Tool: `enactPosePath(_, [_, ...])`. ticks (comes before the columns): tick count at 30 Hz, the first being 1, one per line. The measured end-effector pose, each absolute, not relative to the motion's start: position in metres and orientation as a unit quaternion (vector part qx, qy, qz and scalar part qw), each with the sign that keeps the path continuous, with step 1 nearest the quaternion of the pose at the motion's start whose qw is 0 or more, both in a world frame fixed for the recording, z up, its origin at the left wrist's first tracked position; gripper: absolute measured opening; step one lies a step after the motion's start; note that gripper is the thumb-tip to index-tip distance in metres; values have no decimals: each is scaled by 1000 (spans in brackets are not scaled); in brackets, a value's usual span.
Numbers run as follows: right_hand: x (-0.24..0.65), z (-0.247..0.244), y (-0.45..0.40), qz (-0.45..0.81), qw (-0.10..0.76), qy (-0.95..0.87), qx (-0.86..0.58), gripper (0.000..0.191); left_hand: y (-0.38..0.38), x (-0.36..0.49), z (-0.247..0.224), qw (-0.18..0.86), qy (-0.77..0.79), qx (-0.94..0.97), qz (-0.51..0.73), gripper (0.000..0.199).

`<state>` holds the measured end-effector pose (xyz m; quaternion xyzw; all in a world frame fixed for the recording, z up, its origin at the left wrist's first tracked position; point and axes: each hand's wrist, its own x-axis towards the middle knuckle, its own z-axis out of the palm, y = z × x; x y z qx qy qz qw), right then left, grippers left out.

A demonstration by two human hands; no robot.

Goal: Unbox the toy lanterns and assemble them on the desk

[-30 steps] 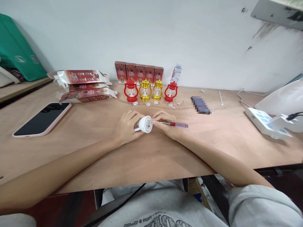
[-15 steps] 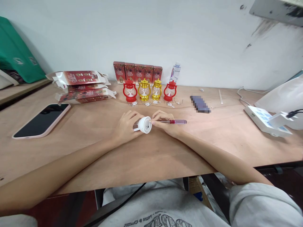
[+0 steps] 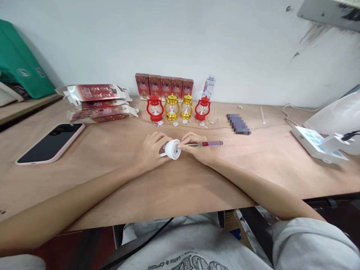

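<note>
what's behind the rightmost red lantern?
A clear bottle, standing near the wall. Its cap and upper body show; the lantern covers part of its lower end.

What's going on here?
A person at a wooden table grips a white, lantern-like item in the left hand, its round base turned toward the right hand. The right hand holds a screwdriver pointed at that base; whether its tip touches is too small to tell. Behind the hands stand two red lanterns and two gold lanterns, with five boxes farther back.
</note>
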<state>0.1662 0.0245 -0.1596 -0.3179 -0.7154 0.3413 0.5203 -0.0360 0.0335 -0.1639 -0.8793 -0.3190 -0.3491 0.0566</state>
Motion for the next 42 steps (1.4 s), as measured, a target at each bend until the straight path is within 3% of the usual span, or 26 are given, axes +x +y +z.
enactPosePath(22, [173, -153, 26, 425, 488, -699, -305, 19, 32, -35, -161, 30, -314, -885, -342, 26])
enactPosePath(42, [173, -161, 30, 361, 506, -714, -321, 20, 33, -31, -162, 35, -356, -874, -328, 27])
